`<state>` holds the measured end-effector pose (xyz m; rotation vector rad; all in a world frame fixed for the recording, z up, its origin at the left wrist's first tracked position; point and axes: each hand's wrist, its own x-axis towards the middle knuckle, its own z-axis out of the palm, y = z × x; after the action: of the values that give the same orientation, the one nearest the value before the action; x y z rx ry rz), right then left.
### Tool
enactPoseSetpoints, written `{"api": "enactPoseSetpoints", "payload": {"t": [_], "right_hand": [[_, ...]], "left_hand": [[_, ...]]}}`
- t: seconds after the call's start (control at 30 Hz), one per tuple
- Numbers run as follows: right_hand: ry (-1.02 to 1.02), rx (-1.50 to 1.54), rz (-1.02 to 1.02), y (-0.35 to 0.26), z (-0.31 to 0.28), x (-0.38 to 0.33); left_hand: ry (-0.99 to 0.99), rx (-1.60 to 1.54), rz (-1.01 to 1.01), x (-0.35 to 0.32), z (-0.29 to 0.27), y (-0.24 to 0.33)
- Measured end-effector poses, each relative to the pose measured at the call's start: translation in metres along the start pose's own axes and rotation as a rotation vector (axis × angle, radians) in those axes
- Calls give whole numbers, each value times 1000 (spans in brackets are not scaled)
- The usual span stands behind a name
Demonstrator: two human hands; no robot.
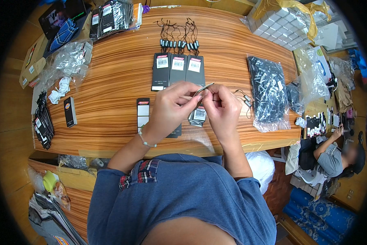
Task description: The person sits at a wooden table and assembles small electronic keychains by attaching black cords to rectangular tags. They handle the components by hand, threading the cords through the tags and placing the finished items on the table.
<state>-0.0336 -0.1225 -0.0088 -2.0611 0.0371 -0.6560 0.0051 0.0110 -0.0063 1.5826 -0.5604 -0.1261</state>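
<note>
Both hands are raised above the near middle of the bench [114,77], close together, with fingertips drawn in to a narrow pinch; the left hand [176,104] and the right hand [224,103] hold a thin tag [204,88] between them, seen nearly edge-on, so its face cannot be read; it lies at the far side of the hands, in the gap between their fingertips, tilted up toward the right.

Just beyond it, three dark tag stacks [177,68] lie side by side, the left hand overlapping their near part in view; farther off, a row of black cords [178,44] with small fasteners is spread out; below the gap between the hands lies a small labelled stack [198,116]; left of the left hand is a tag with white panels [143,112], partly hidden by that hand; right of the right hand lie a few loose cords [246,99], then a clear bag of black cords [269,92].
</note>
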Motion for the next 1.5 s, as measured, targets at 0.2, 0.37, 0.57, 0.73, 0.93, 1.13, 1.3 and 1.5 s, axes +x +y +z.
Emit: {"api": "enactPoseSetpoints", "payload": {"t": [0.2, 0.37, 0.57, 0.73, 0.93, 1.13, 1.3, 1.5], "right_hand": [[-178, 753, 481, -2, -7, 5], [-31, 333, 88, 12, -9, 4], [-237, 426, 45, 9, -17, 10], [-389, 705, 365, 8, -22, 13], [-296, 648, 253, 12, -18, 20], [-60, 1166, 244, -8, -17, 39], [-180, 1241, 291, -24, -2, 37], [-291, 1169, 247, -42, -9, 29]], "left_hand": [[9, 155, 102, 1, -7, 9], [-9, 289, 237, 0, -13, 11], [-5, 411, 291, -2, -14, 16], [-8, 554, 485, 1, -18, 14], [-71, 537, 537, 2, -26, 6], [-15, 199, 49, -22, -30, -2], [-55, 53, -170, -33, -42, -7], [2, 484, -162, -38, -99, -20]]}}
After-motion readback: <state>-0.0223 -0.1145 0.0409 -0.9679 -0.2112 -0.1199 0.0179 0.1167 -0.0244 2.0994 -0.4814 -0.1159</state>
